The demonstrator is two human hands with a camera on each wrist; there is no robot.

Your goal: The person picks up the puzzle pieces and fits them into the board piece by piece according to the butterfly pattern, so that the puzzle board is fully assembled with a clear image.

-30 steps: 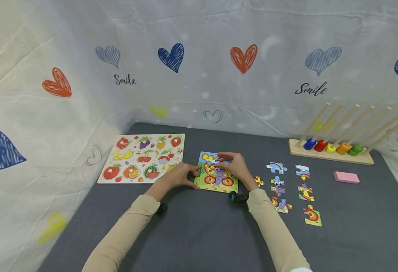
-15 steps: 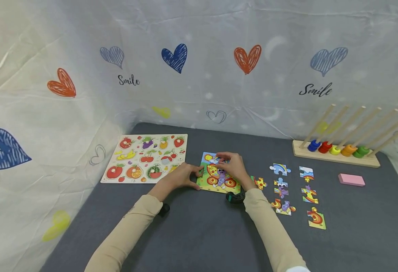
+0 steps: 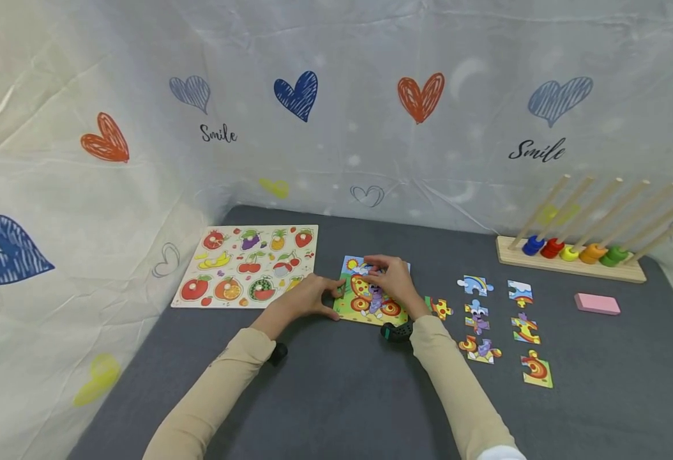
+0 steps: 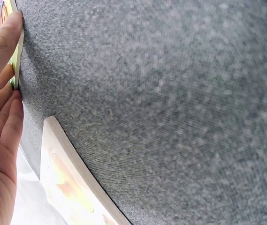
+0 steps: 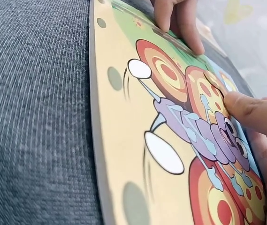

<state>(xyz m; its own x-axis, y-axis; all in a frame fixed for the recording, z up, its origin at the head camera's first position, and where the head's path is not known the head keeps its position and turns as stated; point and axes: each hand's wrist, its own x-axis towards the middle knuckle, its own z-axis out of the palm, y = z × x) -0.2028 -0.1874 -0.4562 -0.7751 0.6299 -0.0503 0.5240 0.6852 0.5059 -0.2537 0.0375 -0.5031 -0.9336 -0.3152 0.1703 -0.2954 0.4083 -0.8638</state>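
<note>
With left grip, clamps the near-left corner of the butterfly board on the desk. With right grip, touches its upper half; cannot tell if pinching. Could perhaps skew the board by pressing unevenly.

The person's right grip sits slightly farther left over the butterfly picture than 1 second ago, so more of the picture's top right corner and of the nearest loose puzzle piece shows.
</note>
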